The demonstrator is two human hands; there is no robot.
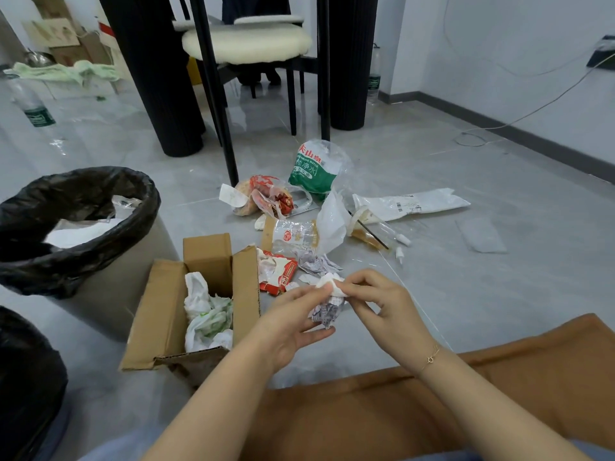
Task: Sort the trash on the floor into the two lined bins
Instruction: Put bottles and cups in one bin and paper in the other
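My left hand (293, 322) and my right hand (382, 306) both pinch a wad of crumpled white tissue and printed paper (327, 302) just above the floor. Trash lies spread beyond them: a red-and-white wrapper (278, 272), crumpled printed paper (317, 262), a clear snack bag (293, 236), a red snack bag (266, 199), a green-and-white water-bottle wrap (314, 169), a white mailer bag (411, 204) and a plastic cup with a black straw (366, 232). A black-lined bin (80, 227) stands at left with white waste inside. A second black-lined bin (23, 377) shows at the bottom left edge.
An open cardboard box (199, 304) holding crumpled plastic bags sits between the bins and my hands. Black table legs (166, 94) and a cream-cushioned chair (248, 44) stand behind the trash. Water bottles (31, 103) stand at far left. A cable (532, 111) trails along the right wall.
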